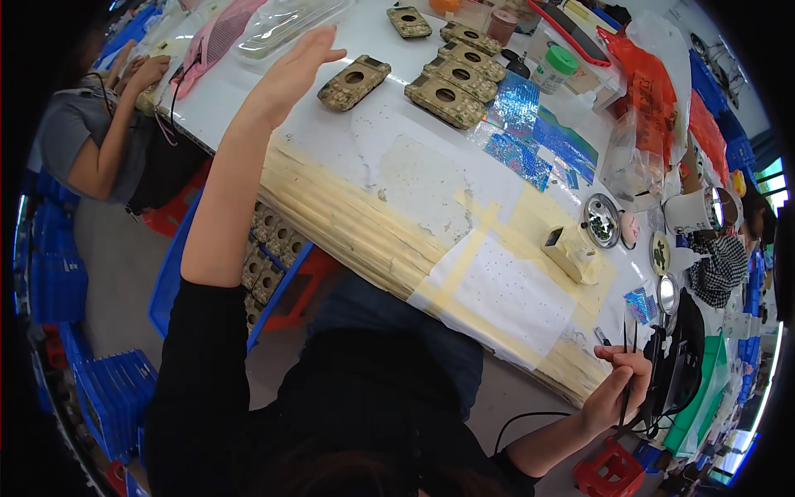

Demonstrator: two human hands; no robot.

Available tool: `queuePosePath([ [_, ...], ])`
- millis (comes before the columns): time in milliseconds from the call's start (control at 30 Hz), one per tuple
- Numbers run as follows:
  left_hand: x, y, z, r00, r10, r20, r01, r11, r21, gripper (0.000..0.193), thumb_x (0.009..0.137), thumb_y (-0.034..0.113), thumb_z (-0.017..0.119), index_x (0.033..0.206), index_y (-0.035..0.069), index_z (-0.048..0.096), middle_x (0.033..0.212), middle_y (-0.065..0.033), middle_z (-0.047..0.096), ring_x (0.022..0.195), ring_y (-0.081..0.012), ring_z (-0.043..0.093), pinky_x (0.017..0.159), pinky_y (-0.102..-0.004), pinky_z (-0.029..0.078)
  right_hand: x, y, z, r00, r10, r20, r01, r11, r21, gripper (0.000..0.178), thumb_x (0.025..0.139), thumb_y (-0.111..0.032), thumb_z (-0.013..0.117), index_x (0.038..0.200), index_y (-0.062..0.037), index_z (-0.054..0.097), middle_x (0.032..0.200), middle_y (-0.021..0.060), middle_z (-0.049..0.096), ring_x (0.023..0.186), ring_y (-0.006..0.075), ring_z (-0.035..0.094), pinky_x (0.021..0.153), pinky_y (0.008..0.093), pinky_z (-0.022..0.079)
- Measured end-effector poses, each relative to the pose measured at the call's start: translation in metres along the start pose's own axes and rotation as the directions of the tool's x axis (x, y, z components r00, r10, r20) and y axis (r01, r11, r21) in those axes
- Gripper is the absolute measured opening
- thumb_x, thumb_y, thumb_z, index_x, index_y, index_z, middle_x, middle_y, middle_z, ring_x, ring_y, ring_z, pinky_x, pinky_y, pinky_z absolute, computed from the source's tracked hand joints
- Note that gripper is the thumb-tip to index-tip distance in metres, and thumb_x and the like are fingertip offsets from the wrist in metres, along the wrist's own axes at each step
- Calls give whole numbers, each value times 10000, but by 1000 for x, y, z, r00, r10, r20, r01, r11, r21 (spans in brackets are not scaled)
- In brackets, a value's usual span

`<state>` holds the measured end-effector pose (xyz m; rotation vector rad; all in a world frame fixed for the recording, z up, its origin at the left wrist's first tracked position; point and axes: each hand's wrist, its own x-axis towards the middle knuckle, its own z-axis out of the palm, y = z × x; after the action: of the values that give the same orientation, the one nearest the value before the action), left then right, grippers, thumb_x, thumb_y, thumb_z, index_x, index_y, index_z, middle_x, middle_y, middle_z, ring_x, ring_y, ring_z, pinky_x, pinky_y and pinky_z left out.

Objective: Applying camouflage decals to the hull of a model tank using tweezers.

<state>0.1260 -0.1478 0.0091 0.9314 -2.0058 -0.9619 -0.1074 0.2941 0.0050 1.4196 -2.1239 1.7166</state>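
My left hand (pixel 290 76) is raised at the far left of the table with its fingers stretched out, holding nothing. Beside it lies a camouflage toy tank hull (pixel 354 83) with a round hole in its top; I cannot tell whether the two touch. More such hulls (pixel 451 95) stand in a row to the right, and another (pixel 409 22) is farther back. At the table's right front, my right hand (pixel 617 388) is closed around black tweezers (pixel 627 341), their tips pointing away from me. Shiny blue sticker sheets (pixel 517 157) lie beyond the hulls' right end.
Masking tape covers the table's front edge (pixel 348 224). A white paper (pixel 505 294) with dots is taped down, with a tape-wrapped block (pixel 573 255) beyond it. A round metal dish (pixel 601 220) holds small dark pieces. A blue crate (pixel 178 265) with hulls sits below my left arm.
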Motion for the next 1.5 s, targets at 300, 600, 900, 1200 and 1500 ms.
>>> queuePosePath([
  [300, -29, 8, 1, 943, 138, 302, 281, 156, -947, 741, 955, 516, 208, 1425, 20, -77, 1443, -323, 54, 1365, -400, 109, 1126, -457, 133, -1, -10, -4, 1000, 2, -26, -3, 999, -53, 224, 947, -190, 442, 853, 8, 484, 720, 147, 581, 675, 206, 564, 640, 301, 476],
  [600, -32, 4, -4, 947, 142, 287, 198, 443, -874, 639, 970, 337, 342, 1425, 9, 35, 1429, -315, 157, 1335, -375, 242, 1106, -438, 229, 0, -15, 4, 1000, 5, 2, -5, 999, -36, 239, 944, -206, 461, 854, 12, 495, 735, 136, 570, 685, 208, 569, 654, 297, 467],
  [900, -21, 0, -16, 993, 118, 0, -117, 981, -157, 722, 891, 273, 528, 1434, 35, 116, 1359, -284, 345, 1216, -318, 455, 994, -397, 398, -3, -16, 3, 1000, 12, -5, -13, 999, -35, 248, 944, -210, 465, 849, 18, 491, 733, 134, 563, 682, 210, 572, 658, 299, 463],
  [1200, 19, 18, 29, 969, -84, 233, -116, 679, 725, 775, 757, 389, 698, 1366, 66, 345, 1040, -205, 603, 901, -280, 617, 753, -334, 504, -3, -18, 14, 1000, 12, 8, -12, 1000, 10, 277, 936, -245, 488, 819, 5, 462, 722, 133, 530, 684, 206, 555, 660, 291, 443],
  [1500, 38, 72, 33, 794, 199, 575, 23, 934, -356, 710, 736, 198, 741, 1289, 34, 328, 1185, -173, 417, 1058, -188, 455, 866, -263, 397, 13, -14, 13, 1000, -7, -11, 6, 995, -97, 240, 921, -214, 454, 791, -18, 409, 707, 119, 495, 661, 165, 432, 666, 282, 369],
])
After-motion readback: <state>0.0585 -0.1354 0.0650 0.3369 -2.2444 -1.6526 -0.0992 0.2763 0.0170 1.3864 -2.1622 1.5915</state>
